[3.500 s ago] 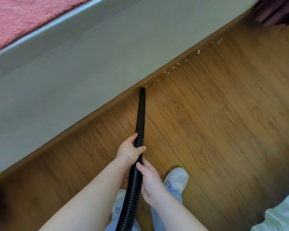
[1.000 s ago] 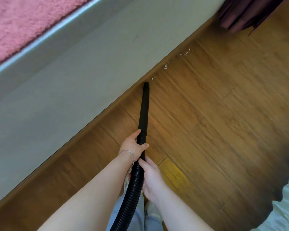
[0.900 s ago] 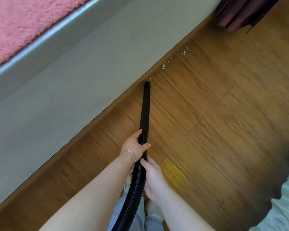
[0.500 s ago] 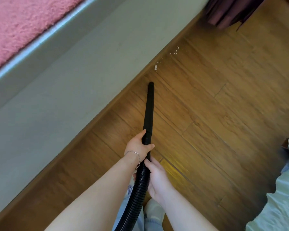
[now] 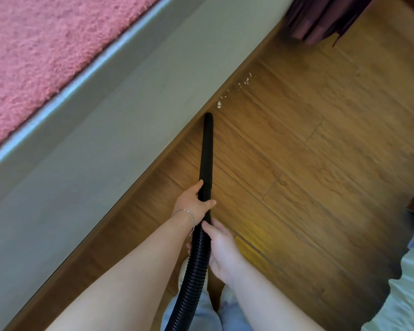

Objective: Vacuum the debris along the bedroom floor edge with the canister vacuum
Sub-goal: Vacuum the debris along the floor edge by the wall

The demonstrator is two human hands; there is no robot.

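Operator: Since half a second ago the tip of my long black tapered plastic nozzle (image 5: 207, 146) has swung back against the floor's edge. The trail is also far shorter than it was a few seconds back.

Observer: What's left?

Operator: Small white crumbs of debris (image 5: 219, 105) lie just beyond the tip, tight to the edge where the brown wooden plank floor (image 5: 308, 187) meets the flat grey panel (image 5: 105, 144). A thinner scatter runs further along that edge, towards the dark purple curtain (image 5: 320, 17).

Observer: How would you take them?

Operator: I'd keep the tip low and tucked into the edge, then slide it forward slowly. Jabbing could flick light flakes away. My left hand (image 5: 191, 201) would steer while my right hand (image 5: 220, 247) feeds slack.

Observer: Grip?

Operator: My left fingers are wrapped round the nozzle's collar. My right fingers are curled round the black ribbed hose (image 5: 194, 266) just behind it.

Observer: And the tool?

Operator: It's matt, smooth and narrowing to a small mouth. The canister itself is out of view.
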